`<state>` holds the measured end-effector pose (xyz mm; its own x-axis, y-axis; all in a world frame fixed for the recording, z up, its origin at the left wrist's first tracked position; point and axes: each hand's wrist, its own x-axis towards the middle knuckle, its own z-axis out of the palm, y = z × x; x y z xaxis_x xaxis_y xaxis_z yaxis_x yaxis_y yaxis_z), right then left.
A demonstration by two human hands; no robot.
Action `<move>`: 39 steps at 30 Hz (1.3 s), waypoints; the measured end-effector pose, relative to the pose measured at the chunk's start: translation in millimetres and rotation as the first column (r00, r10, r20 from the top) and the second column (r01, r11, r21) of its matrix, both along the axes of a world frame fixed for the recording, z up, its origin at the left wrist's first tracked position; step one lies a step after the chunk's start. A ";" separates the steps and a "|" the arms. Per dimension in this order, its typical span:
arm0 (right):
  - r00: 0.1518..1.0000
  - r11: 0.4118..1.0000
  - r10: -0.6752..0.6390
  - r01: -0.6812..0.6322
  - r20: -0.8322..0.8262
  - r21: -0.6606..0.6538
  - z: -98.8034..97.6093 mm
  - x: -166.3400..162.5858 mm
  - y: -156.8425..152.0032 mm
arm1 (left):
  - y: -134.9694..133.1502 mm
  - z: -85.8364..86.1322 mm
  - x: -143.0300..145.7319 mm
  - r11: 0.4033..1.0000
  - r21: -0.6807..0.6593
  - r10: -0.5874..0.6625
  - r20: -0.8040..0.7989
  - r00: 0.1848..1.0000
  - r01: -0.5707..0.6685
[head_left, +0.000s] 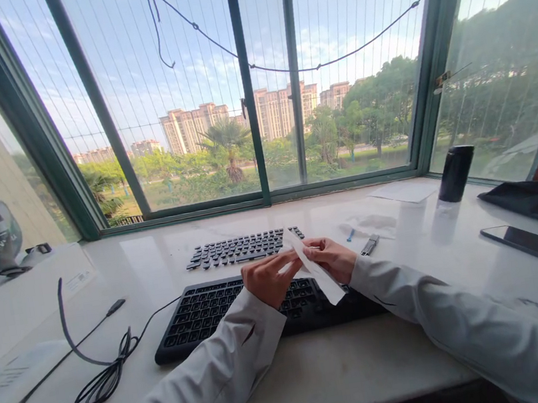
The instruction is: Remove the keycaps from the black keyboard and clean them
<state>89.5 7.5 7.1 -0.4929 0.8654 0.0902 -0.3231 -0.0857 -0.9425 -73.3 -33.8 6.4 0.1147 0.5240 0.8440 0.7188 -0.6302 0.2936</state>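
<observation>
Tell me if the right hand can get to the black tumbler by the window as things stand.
Probably yes. The right hand holds a white packet together with the left hand, so it must let go first. The counter between it and the black tumbler looks bare apart from flat papers.

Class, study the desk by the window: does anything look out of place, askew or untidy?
The black cable lies in a loose tangle left of the keyboard, its plug end unconnected. A second keyboard sits behind. Both hands hold a white packet.
</observation>
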 end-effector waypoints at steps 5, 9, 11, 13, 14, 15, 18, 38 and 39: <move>0.992 0.993 -0.107 0.104 0.064 0.048 5.2 0.8 -1.7 | 1.8 -2.2 1.1 0.997 0.018 0.073 0.017 0.997 -0.074; 0.972 0.976 -0.211 0.205 0.105 0.070 5.2 2.7 -1.5 | 0.9 -2.8 1.6 0.994 -0.005 0.108 0.005 0.994 -0.108; 0.959 0.964 -0.259 0.250 0.110 0.091 2.9 3.5 0.0 | 0.2 -2.5 2.1 0.993 -0.021 0.120 -0.010 0.993 -0.120; 0.958 0.962 -0.265 0.254 0.110 0.104 0.7 4.2 1.6 | -0.3 -2.2 2.7 0.991 -0.022 0.133 -0.009 0.991 -0.133; 0.965 0.968 -0.240 0.230 0.104 0.103 0.0 4.6 2.1 | -0.4 -2.2 3.0 0.990 -0.018 0.139 -0.005 0.990 -0.139; 0.974 0.975 -0.207 0.197 0.092 0.099 -0.3 4.9 2.3 | -0.2 -2.3 3.1 0.990 -0.010 0.144 0.001 0.990 -0.144; 0.988 0.987 -0.134 0.126 0.073 0.095 1.1 5.8 0.8 | 0.9 -3.3 2.9 0.992 0.040 0.124 -0.003 0.992 -0.123; 0.972 0.993 -0.094 0.076 0.216 0.091 8.3 13.0 -0.9 | 0.0 -1.3 2.6 0.999 0.039 0.011 -0.054 0.998 -0.009; 0.971 0.992 -0.104 0.087 0.214 0.090 8.4 12.8 -1.3 | 0.5 -1.6 2.3 1.000 0.024 0.008 -0.058 0.998 -0.007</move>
<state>102.3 6.1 15.5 -0.4235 0.9039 0.0602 -0.1125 0.0135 -0.9936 -71.0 -33.3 4.8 0.1604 0.5047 0.8483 0.7390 -0.6311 0.2357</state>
